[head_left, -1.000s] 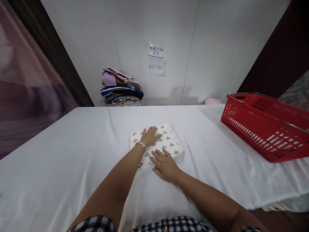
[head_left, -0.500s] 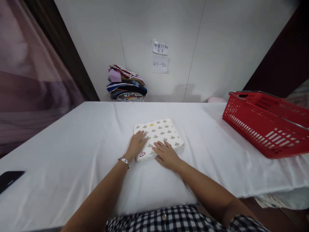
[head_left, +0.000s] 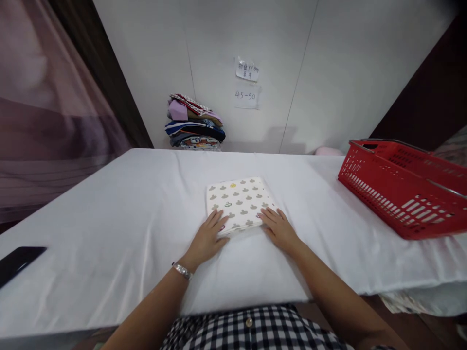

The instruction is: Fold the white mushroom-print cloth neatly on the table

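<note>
A folded white cloth point(head_left: 239, 197) with grey mushroom-like prints and a few yellow, green and red ones lies flat on the white-covered table. On its near left corner rests my left hand point(head_left: 207, 238), fingers stretched over the top and thumb by the near edge. My right hand point(head_left: 280, 229) lies at the near right corner, its fingertips on the print and its thumb beside the edge. Both hands look open, with neither wrapped round the cloth. A silvery bracelet point(head_left: 182, 271) circles my left wrist.
A red plastic basket point(head_left: 397, 194) with metal handles stands at the right. Several folded fabrics form a stack point(head_left: 195, 124) against the back wall. A dark phone-like object point(head_left: 20, 262) lies at the left edge. The white tablecloth point(head_left: 109, 218) has creases.
My left hand has slid toward me to the cloth's near left corner. My right hand has moved right to the near right corner. The view has shifted slightly.
</note>
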Available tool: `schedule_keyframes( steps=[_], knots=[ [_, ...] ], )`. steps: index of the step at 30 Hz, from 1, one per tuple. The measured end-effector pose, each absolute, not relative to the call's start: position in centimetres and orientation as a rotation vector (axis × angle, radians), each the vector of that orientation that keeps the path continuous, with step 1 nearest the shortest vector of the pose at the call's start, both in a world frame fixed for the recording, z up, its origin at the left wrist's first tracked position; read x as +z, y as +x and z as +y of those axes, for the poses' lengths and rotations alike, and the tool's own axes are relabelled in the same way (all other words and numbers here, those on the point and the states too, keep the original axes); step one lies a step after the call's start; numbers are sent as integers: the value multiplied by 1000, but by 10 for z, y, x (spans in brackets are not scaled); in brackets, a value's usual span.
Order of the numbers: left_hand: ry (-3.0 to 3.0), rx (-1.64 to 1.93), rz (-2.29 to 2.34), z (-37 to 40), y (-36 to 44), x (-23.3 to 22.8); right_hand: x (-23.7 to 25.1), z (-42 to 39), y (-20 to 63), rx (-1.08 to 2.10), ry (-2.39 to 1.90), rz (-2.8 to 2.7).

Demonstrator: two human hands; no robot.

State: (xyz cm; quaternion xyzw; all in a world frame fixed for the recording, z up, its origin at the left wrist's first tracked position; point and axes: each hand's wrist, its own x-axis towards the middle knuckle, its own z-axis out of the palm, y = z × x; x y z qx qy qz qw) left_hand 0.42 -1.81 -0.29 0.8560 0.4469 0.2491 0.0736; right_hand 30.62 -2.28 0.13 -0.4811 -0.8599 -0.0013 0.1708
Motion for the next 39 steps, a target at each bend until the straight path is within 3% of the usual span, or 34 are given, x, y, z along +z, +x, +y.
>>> schedule_keyframes(
  steps=[16, 23, 31, 39],
  knots=[
    [2605, 669, 1229, -22, -1, 2, -9, -19, 315, -110, -1432, -2366],
    [2546, 892, 1253, -17, 0, 0, 0, -23, 305, -167, -1456, -2393],
    [2350, 1181, 1299, -4, 12, 36, 4, -16, 280, -152, -1365, -2421],
    [2189, 1148, 1441, 10, 27, 68, -5, 1, 288, -225, -1501, -2246]
  ],
)
